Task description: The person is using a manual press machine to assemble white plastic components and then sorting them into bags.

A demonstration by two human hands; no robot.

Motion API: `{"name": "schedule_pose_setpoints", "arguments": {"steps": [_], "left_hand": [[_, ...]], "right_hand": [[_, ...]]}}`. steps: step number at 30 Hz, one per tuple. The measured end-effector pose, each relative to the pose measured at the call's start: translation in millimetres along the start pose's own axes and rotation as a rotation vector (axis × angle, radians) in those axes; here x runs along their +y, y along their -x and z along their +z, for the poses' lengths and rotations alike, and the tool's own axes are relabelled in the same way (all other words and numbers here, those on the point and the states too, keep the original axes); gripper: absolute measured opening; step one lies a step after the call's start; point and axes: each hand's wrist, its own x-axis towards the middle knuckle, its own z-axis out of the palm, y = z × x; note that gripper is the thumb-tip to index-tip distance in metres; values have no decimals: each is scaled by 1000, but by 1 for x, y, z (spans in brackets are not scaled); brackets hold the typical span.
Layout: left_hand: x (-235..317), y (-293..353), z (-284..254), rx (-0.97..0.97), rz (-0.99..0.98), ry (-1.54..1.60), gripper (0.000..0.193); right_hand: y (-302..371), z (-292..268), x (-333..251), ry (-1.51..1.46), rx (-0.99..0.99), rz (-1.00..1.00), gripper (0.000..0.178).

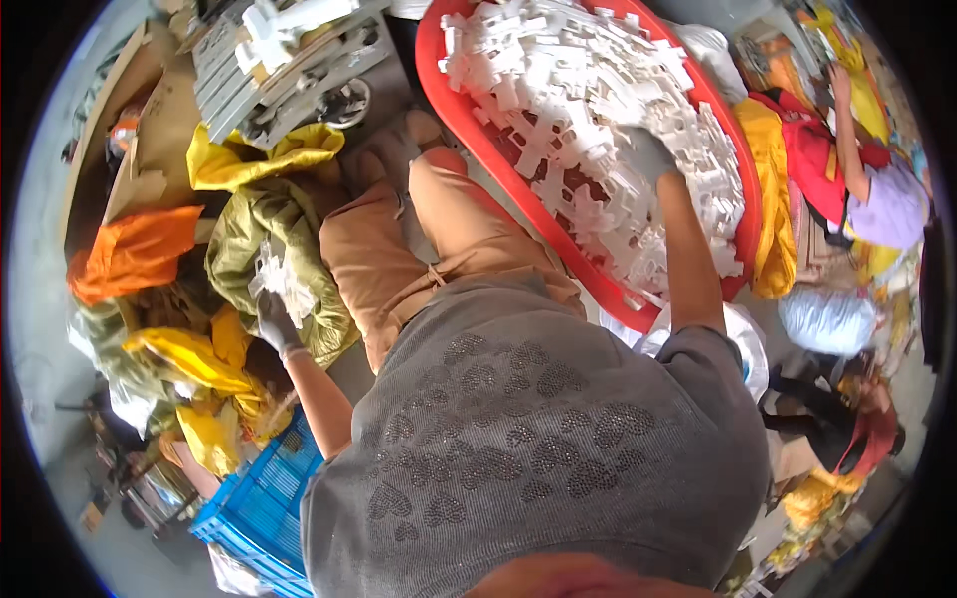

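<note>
In the head view, my gloved right hand (646,154) is among the white plastic parts (558,90) heaped in the red tub (433,75); my gloved left hand (273,321) is at more white pieces (284,281) in the olive sack (237,234). I can't tell whether either grips anything. Any lettering is too small to read. The tub's edge and the sack hem in my legs (478,214).
</note>
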Motion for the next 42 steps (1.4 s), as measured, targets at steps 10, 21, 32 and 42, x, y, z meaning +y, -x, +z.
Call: {"name": "schedule_pose_setpoints", "arguments": {"steps": [10,21,32,42], "left_hand": [[81,61,42,-187,268,133,23],[46,124,20,-233,73,-13,26],[90,75,31,-183,253,157,22],[265,-12,-49,91,639,221,26]], "right_hand": [[-56,55,-53,527,59,-54,60],[-51,46,-66,704,-261,-6,48],[25,9,-18,468,-451,-278,51],[-1,5,-20,-504,40,-114,42]]}}
